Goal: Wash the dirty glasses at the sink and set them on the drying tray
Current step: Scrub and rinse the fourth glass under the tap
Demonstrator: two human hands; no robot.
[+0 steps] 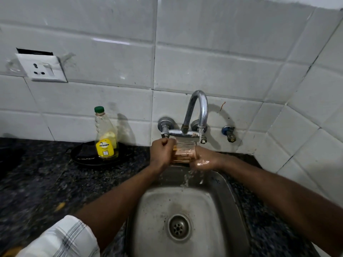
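**Desk:** What do the hands show at the sink?

**Photographer:** Both hands meet under the tap point(196, 115), above the back edge of the steel sink point(230, 191). The right hand point(205, 161) is wrapped around a clear glass point(185, 152), fingers curled about its wall from the right side and beneath. The hand is wet and glistening.

**Desk:** And the left?

**Photographer:** The left hand point(161, 153) is closed into a fist pressed against the glass's left side. Its fingers seem to go inside the glass, but the fist hides how far. The grip is narrow, with no open gap between fingers and palm.

**Desk:** How does the glass sit?

**Photographer:** It is held between the two hands, just below the tap's mixer bar, clear of the basin floor. Its exact tilt is hard to read. Water splashes down from it into the sink, well above the drain point(179, 227).

**Desk:** Anything else in frame?

**Photographer:** A bottle point(106, 134) of yellow liquid with a green cap stands upright on a black tray point(81, 160) on the dark speckled counter point(37, 182), to the left of the hands and apart from them. A wall socket point(41, 67) sits on the white tiles above. A checked sleeve point(65, 238) shows at lower left.
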